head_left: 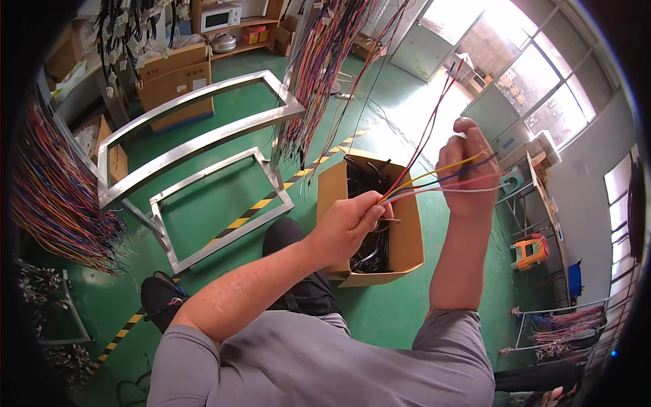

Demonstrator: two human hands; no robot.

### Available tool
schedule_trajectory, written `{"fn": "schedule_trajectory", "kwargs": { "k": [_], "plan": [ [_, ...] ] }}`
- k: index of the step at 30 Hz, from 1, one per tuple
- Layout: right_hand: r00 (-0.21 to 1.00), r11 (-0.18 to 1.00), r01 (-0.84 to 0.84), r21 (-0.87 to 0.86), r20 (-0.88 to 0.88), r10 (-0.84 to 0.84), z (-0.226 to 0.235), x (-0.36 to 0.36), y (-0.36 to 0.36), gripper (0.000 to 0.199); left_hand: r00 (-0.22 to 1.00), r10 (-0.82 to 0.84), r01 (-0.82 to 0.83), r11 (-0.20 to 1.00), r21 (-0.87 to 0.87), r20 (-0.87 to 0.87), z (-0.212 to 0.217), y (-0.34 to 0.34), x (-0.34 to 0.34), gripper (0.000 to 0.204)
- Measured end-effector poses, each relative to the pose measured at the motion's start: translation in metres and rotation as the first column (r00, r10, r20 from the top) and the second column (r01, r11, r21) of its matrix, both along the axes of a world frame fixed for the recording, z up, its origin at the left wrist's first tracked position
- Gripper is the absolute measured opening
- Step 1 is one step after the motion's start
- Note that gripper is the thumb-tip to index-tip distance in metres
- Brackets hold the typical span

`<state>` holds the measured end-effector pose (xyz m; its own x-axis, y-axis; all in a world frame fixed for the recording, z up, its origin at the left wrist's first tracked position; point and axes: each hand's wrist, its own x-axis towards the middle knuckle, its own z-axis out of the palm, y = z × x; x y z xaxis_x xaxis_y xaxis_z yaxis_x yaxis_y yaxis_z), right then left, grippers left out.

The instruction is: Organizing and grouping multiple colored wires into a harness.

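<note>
My left hand (349,224) pinches one end of a small bundle of thin coloured wires (434,178), yellow, blue, red and white. My right hand (468,166) is raised and closed around the same wires farther along; red strands rise from it toward the upper right. Both hands are held above an open cardboard box (407,237) on the green floor, which holds black cables.
A steel frame rack (203,142) stands to the left, with hanging bundles of coloured wires (319,74) and more wires (57,197) at the far left. Cardboard boxes (176,78) sit behind. My black shoe (163,298) rests by a yellow-black floor stripe.
</note>
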<state>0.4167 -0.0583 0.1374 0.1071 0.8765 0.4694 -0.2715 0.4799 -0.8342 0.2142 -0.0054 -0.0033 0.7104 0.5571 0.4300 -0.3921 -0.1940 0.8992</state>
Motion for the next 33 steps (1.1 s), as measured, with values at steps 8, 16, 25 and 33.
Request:
{"fn": "schedule_trajectory", "kwargs": {
  "k": [8,16,25,33],
  "plan": [
    [0.886,0.887,0.405,-0.224,0.336,-0.319,-0.004,-0.018,0.009,0.021,0.995,-0.081,0.081,0.997,0.007,-0.055,-0.005,0.002,-0.005,0.022],
    [0.867,0.879,0.477,0.013,0.154,-0.473,-0.013,-0.013,0.007,0.014,0.997,-0.071,0.071,0.997,-0.003,-0.016,0.001,-0.007,-0.004,0.020],
    [0.878,0.881,0.474,0.012,0.070,-0.473,0.003,-0.013,0.016,0.019,0.974,-0.227,0.225,0.959,-0.171,0.010,-0.021,-0.003,-0.020,0.028],
    [0.869,0.868,0.495,-0.033,0.037,-0.493,-0.013,-0.002,0.017,0.024,0.981,-0.184,0.175,0.978,-0.113,-0.067,-0.033,-0.013,-0.023,0.027]
  ]
}}
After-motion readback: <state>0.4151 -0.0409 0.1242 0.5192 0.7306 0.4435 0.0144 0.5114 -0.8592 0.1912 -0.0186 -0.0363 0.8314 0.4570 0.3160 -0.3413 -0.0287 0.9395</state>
